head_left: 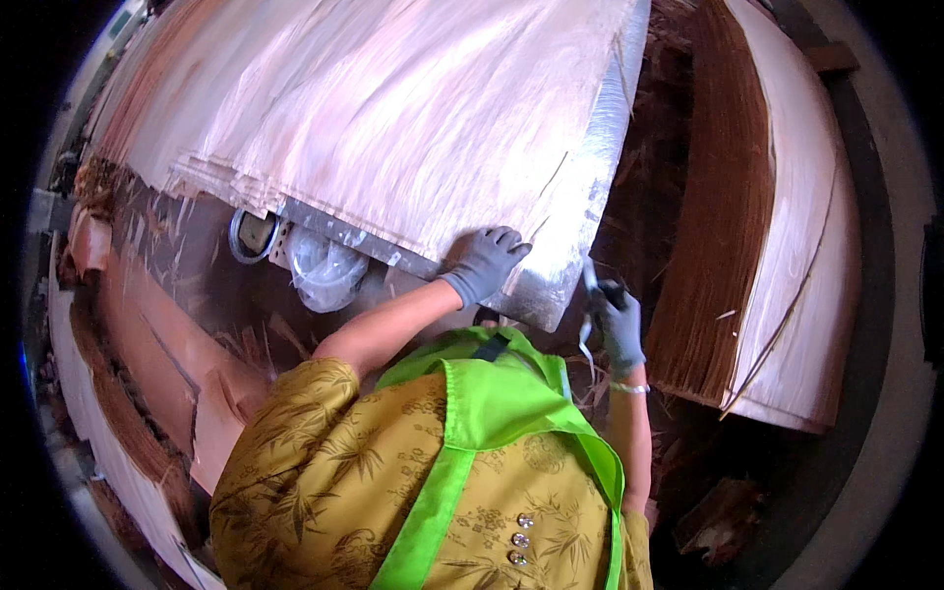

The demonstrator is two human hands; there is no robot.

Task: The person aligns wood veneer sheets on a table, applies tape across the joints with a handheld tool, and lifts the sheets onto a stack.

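In a grey glove, my left hand [486, 265] lies on the near edge of a pale wood veneer sheet [393, 128], its fingers resting on the surface and gripping nothing. Beneath the veneer, a metal-topped table [551, 285] shows at its right and near edges. Off the table's near right corner, my right hand [618, 324], also gloved, is closed around a thin pale strip [586, 339]. Part of it pokes up above the fingers and a curled end hangs below. Whether it is a veneer offcut or a tool, I cannot tell.
A tall stack of veneer sheets [713, 197] stands on the right. Below the table's left edge are a clear plastic bag [324, 270] and a round metal-rimmed container [254, 236]. Reddish veneer pieces [147, 334] lie at the left, and scraps litter the floor.
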